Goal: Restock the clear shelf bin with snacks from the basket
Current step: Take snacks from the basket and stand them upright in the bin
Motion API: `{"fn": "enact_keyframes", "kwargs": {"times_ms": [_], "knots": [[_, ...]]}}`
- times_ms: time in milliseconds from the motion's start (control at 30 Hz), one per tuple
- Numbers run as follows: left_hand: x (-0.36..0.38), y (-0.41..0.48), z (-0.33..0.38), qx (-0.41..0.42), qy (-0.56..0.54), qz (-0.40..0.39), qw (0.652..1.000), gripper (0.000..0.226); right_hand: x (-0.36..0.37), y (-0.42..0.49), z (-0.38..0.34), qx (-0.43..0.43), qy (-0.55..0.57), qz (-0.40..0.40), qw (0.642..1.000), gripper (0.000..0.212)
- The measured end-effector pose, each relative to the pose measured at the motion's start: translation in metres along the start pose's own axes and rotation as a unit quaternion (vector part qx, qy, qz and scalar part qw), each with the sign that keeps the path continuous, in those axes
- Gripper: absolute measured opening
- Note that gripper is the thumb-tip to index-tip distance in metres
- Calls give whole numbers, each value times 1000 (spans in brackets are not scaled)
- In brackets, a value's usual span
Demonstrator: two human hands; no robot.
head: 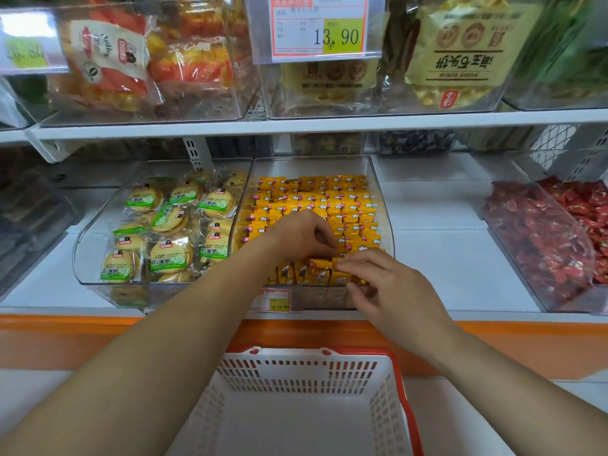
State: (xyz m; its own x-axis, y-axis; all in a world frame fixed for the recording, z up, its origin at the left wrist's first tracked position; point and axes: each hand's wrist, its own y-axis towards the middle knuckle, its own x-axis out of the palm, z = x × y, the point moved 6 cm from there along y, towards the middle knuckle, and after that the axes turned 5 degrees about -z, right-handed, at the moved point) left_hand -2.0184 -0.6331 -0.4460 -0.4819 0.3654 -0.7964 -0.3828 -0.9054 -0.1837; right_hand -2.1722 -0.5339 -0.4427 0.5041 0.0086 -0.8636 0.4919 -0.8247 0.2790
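While the left hand (304, 236) curls its fingers down and seems to pinch the top of one of the yellow snack packets (316, 205) in the front row, the right hand (391, 287) rests loosely bent fingertips on the neighbouring packets just beside it, gripping nothing that I can make out. Both work at the front lip of the clear shelf bin (312, 166), which is packed nearly wall to wall with upright rows, and that tightness is the risk: pressing one more packet in could buckle the front row, tip its neighbours flat, or push one over the low front wall, past the price tag (275, 300) and off the shelf (437, 264). Squeezing hard might also crush the contents. Below, the white basket (309, 366) shows only its bare floor, so a packet that falls may land back in it or miss it altogether
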Motion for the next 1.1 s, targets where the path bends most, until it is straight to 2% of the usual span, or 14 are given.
{"fn": "enact_keyframes", "kwargs": {"times_ms": [167,333,467,600,667,700,767,800,867,967,1100], "knots": [[3,-1,3,17,7,-43,999,24,-1,6,2,0,2,24,1000,30],[-11,-19,10,67,-131,33,989,25,-4,10,0,6,-53,66,996,27],[-5,-29,15,80,-148,62,984,20,-2,17,-4,12,-93,32,995,23],[6,-35,12,73,-151,60,984,4,8,18,-4,9,-103,-31,994,27],[9,-38,9,66,-130,56,988,7,2,17,1,21,-83,-29,996,24],[9,-40,7,65,-109,57,990,12,-5,16,6,31,-76,-3,997,22],[11,-45,4,60,-73,67,993,26,-16,14,16,45,-109,38,992,33],[12,-48,3,60,-61,74,994,32,-16,13,18,40,-136,35,989,41],[14,-52,5,65,-25,89,994,38,-11,12,16,24,-172,8,985,47],[14,-56,8,62,48,120,990,41,-9,15,15,27,-197,-24,980,39],[14,-56,10,36,71,132,988,41,-3,20,20,46,-193,-86,976,30]]}}
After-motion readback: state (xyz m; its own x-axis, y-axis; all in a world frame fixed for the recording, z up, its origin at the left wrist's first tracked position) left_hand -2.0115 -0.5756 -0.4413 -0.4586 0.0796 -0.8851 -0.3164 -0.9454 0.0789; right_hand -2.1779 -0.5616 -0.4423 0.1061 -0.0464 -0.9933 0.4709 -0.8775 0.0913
